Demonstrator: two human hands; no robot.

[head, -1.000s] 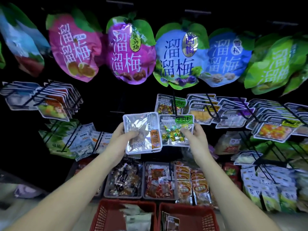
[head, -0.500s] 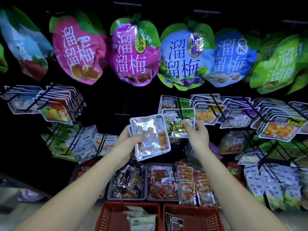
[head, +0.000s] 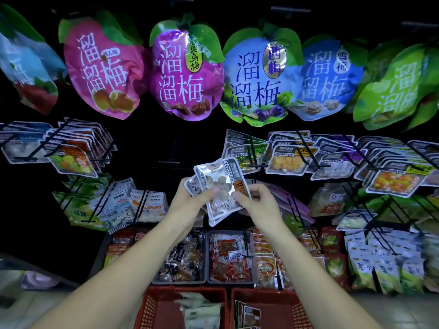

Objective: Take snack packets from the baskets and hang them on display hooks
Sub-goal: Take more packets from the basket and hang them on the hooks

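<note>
Snack packets (head: 219,186), silver, fanned and gripped in left hand (head: 187,205), front one pinched at its lower right edge by right hand (head: 259,206), below display hooks (head: 252,146), above red baskets (head: 147,309).

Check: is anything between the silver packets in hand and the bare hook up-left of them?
Nothing visible. The silver packets, gripped by the left hand and right hand, sit below and right of the bare hook, with only dark open space between. The green-labelled hung packets lie off to the right.
</note>
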